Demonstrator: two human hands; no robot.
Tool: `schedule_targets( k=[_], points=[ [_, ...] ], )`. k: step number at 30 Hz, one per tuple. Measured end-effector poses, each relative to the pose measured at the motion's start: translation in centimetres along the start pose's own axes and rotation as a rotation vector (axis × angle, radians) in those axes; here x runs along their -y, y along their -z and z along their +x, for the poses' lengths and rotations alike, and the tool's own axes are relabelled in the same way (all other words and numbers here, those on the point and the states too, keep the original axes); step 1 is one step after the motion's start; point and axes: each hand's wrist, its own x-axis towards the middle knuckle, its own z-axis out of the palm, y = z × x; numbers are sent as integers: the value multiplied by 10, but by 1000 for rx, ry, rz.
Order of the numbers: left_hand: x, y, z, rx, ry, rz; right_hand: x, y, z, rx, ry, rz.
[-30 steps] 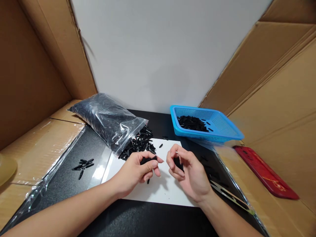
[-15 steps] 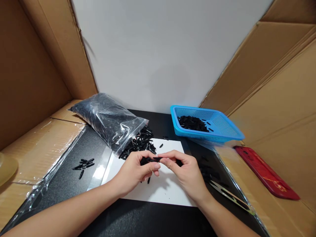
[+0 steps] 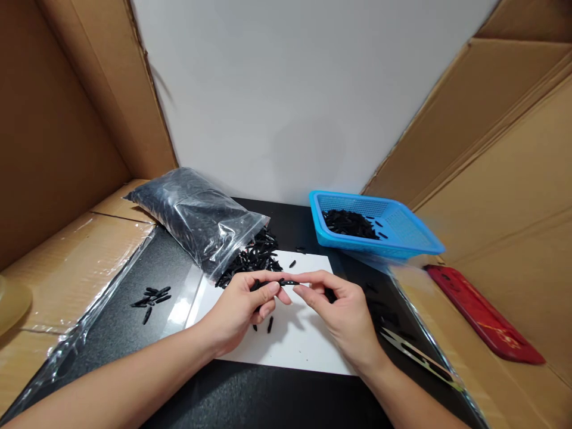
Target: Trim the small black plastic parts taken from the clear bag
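Note:
Over the white sheet, my left hand and my right hand meet fingertip to fingertip. Between them is a small, slender black piece with pale specks along it; its exact kind is unclear. The left thumb and fingers pinch one end, and more black shows inside that hand. My right thumb and forefinger close on the other end, with something dark partly hidden under the curled fingers. Just beyond the hands lies a heap of similar black pieces, spilling from a clear zip bag. A couple more lie below the left fingers.
A blue basket at the back right holds many black pieces. Several pieces lie in a small group on the dark table at left. Thread snips and a red flat case are at right. Cardboard walls stand at both sides.
The fingers have shifted slightly around the black piece, which now shows more of its length and its pale specks. My left thumb has moved up along it. The surroundings look the same.

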Motion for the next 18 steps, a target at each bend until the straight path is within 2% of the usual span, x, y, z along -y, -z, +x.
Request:
schedule_targets(
  k=[7, 9, 13, 15, 18],
  points=[
    [0, -1, 0, -27, 4, -26, -2, -1, 0, -17, -11, 51],
    [0, -2, -1, -32, -1, -3, -2, -1, 1, 2, -84, 240],
    [1, -4, -1, -20, -29, 72, -1, -2, 3, 176, -304, 690],
    [2, -3, -1, -15, -43, 110, 0, -3, 4, 224, -357, 716],
    [2, -2, -1, 0, -64, 159, 1, -5, 3, 224, -357, 589]
  ],
)
